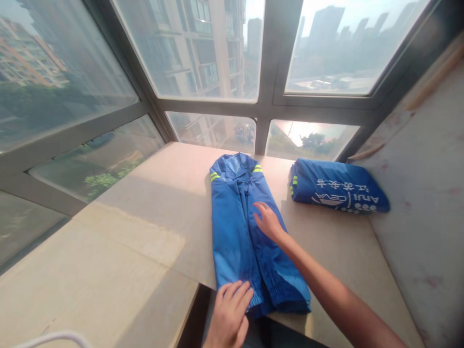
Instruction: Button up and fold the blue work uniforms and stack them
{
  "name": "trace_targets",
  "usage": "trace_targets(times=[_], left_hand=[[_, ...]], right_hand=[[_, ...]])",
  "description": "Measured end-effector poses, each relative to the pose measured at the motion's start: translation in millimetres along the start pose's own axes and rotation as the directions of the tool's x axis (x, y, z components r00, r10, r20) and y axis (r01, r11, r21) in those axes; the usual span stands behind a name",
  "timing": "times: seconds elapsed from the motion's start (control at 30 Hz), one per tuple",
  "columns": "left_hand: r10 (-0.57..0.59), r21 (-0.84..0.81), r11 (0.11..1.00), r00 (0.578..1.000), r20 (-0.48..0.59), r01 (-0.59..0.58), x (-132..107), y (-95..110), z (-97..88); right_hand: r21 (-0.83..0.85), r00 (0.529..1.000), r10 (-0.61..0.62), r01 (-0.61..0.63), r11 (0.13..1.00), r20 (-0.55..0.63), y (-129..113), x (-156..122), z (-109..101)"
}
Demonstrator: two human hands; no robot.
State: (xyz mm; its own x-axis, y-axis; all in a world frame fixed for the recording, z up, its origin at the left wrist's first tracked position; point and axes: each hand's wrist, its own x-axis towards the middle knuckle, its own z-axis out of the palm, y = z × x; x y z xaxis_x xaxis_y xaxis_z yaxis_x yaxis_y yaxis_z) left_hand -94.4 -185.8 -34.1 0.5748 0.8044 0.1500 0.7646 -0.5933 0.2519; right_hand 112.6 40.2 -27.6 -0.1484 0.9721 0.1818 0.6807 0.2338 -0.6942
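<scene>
A blue jacket [232, 232] with yellow-green stripes near its collar lies lengthwise on a pale wooden surface. Its sides are folded inward, the collar is toward the window, and the gathered cuffs are nearest me. My left hand [231, 309] rests at the near left edge of the jacket, its fingers slightly bent and laid over the cloth; the thumb lies below the edge. Over the right half, my right hand [267, 220] is open, its fingers loosely extended at the fold beside the middle gap. Whether its palm presses the cloth I cannot tell.
A second blue garment, a folded bundle [335, 186] with white lettering, lies at the far right by the wall [427, 208]. Windows [206, 53] border the surface [145, 217]. A dark gap [197, 314] opens at its near edge. A white cable [60, 336] shows at the lower left.
</scene>
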Motion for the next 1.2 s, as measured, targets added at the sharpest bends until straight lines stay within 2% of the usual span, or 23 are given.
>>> trace_targets(times=[0.07,0.13,0.2,0.27,0.4,0.6,0.77,0.87,0.93,1.0,1.1,1.17,1.2], left_hand=[[0.025,0.017,1.0,0.996,-0.086,-0.024,-2.3,-1.3,-0.7],[0.028,0.03,0.999,0.991,-0.127,-0.024,-2.9,0.7,1.4],[0.016,0.04,0.999,0.995,-0.097,-0.012,-1.3,5.3,3.7],[-0.006,0.048,0.999,0.999,-0.043,0.008,2.0,10.7,4.9],[-0.049,0.064,0.997,0.999,0.009,0.048,9.6,18.0,6.0],[-0.131,0.163,0.978,0.991,-0.016,0.132,10.8,24.3,22.7],[-0.147,0.15,0.976,0.985,-0.087,0.159,3.6,22.8,42.3],[-0.126,0.131,0.981,0.981,-0.147,0.146,-0.6,22.7,49.5],[-0.128,0.088,0.986,0.981,-0.144,0.141,-3.7,22.6,49.9],[-0.126,0.002,0.992,0.987,-0.098,0.126,-6.6,19.6,43.9],[-0.104,-0.191,0.977,0.994,-0.016,0.099,-3.0,6.0,20.1],[-0.167,-0.255,0.953,0.986,-0.003,0.16,12.0,-7.4,-0.9],[-0.219,-0.228,0.951,0.976,-0.016,0.209,24.2,-14.3,-10.3]], right_hand=[[-0.018,0.996,-0.086,0.086,0.996,0.012,6.3,-39.7,-11.1],[-0.07,0.983,-0.18,0.182,0.981,0.037,10.3,-82.7,-15.5],[-0.164,0.974,-0.217,0.226,0.96,0.069,10.4,-120.0,-12.9],[-0.268,0.972,-0.212,0.231,0.935,0.101,7.7,-144.0,-5.6],[-0.384,0.982,-0.137,0.178,0.906,0.13,2.9,-151.6,9.3],[-0.383,0.985,-0.138,0.168,0.908,0.107,5.5,-142.2,15.9],[-0.367,0.979,-0.195,0.205,0.907,0.064,0.3,-148.7,10.0],[-0.333,0.956,-0.284,0.294,0.896,0.08,-7.4,-169.1,2.4],[-0.321,0.934,-0.344,0.356,0.878,0.095,-11.4,-190.8,-1.2],[-0.326,0.916,-0.386,0.401,0.856,0.11,-12.9,-213.2,-2.2],[-0.338,0.896,-0.421,0.443,0.83,0.141,-10.6,-235.3,-0.1],[-0.341,0.891,-0.426,0.453,0.824,0.154,-7.9,-239.8,2.3],[-0.343,0.89,-0.427,0.455,0.822,0.156,-6.7,-240.0,3.6]])
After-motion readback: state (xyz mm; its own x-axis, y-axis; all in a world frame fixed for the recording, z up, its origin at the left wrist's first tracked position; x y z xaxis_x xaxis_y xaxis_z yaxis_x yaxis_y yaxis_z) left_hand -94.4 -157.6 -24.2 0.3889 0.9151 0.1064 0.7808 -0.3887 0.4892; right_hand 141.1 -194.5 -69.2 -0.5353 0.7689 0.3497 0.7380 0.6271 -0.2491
